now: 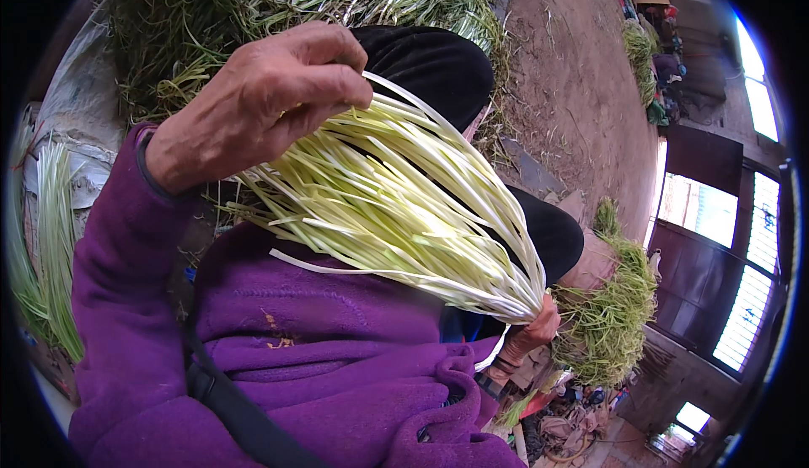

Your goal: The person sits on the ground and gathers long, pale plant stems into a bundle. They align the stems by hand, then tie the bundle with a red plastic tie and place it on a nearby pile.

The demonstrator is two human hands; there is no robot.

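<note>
A long fan of pale yellow-green and white leafy stalks [404,209] lies across my lap, its white ends gathered at the lower right. My right hand [537,326] is closed around those ends. At the upper left, my left hand [360,92] is curled over the spread tips, with one white stalk running out between its fingers in a loose arc towards my right hand. The palm and some fingertips of my left hand are hidden. One stalk sticks out from the bundle's lower side, over my purple garment [303,341].
A big heap of green stalks [284,0] rises beyond my knee. Another leafy pile [607,322] lies past the other knee. At the far left, long green bundles [57,234] rest by whitish sheeting [82,95]. Brown ground [569,70] stretches beyond the heap towards doors and windows.
</note>
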